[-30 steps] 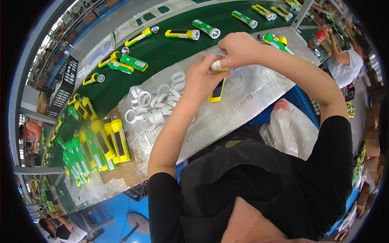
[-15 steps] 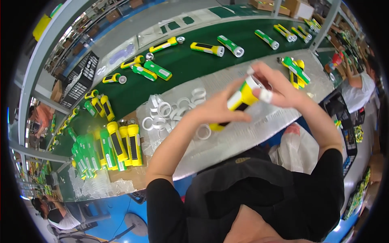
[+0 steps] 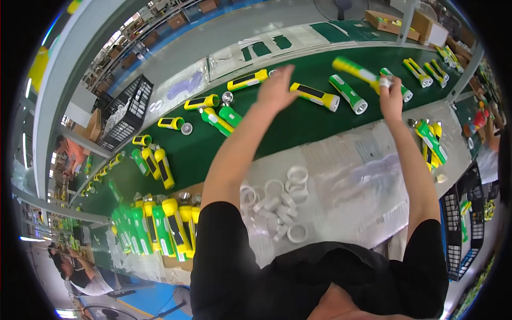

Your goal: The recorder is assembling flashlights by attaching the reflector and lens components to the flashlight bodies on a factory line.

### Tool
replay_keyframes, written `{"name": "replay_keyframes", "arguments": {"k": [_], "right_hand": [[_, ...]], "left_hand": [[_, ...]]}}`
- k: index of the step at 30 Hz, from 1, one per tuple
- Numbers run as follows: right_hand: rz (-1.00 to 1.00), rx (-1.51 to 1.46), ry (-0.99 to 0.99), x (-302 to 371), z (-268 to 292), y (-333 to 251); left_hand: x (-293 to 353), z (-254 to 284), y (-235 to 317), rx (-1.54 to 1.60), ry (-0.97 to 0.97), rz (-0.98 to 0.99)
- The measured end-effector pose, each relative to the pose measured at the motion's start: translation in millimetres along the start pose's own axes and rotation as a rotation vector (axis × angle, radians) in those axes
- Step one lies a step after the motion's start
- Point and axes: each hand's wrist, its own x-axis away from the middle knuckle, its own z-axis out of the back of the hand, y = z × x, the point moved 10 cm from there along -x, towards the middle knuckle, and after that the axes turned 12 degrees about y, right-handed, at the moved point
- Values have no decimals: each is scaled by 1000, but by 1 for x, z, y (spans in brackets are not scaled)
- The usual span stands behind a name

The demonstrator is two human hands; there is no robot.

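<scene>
Over the far half of the green belt, my right hand (image 3: 392,98) grips a yellow flashlight (image 3: 354,69) by its head end. That flashlight is smeared by motion, with its tail pointing up and left. White wraps cover fingertips of this hand. My left hand (image 3: 274,92) is stretched over the belt, fingers extended and thumb apart, holding nothing that I can see. Beside it lies a yellow flashlight body (image 3: 248,80), and a small reflector piece is partly hidden behind its fingers. Another yellow flashlight (image 3: 316,97) and a green flashlight (image 3: 348,94) lie between my hands.
White plastic rings (image 3: 297,232) are piled on the plastic-covered near table (image 3: 341,186). Green and yellow flashlight bodies (image 3: 173,226) stand in rows at left. More flashlights (image 3: 431,143) lie at right. Black crates (image 3: 128,112) stand beyond the belt and at right. Co-workers are at both sides.
My right hand has carried the yellow flashlight away from me over the belt. My left hand has let go of it and moved out to the far left. The view has shifted.
</scene>
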Motion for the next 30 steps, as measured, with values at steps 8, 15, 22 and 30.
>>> {"name": "replay_keyframes", "arguments": {"k": [8,15,22,30], "right_hand": [[45,718,-343,-19,-54,115],[111,-76,-521,67,-53,-73],[-328,-758,-589,158,-17,-180],[-752,-801,-895,253,103,-186]], "left_hand": [[-13,-61,-202,-413,-186,167],[0,22,-88,-210,337,-123],[115,110,126,463,217,-156],[191,138,184,879,215,-32]]}}
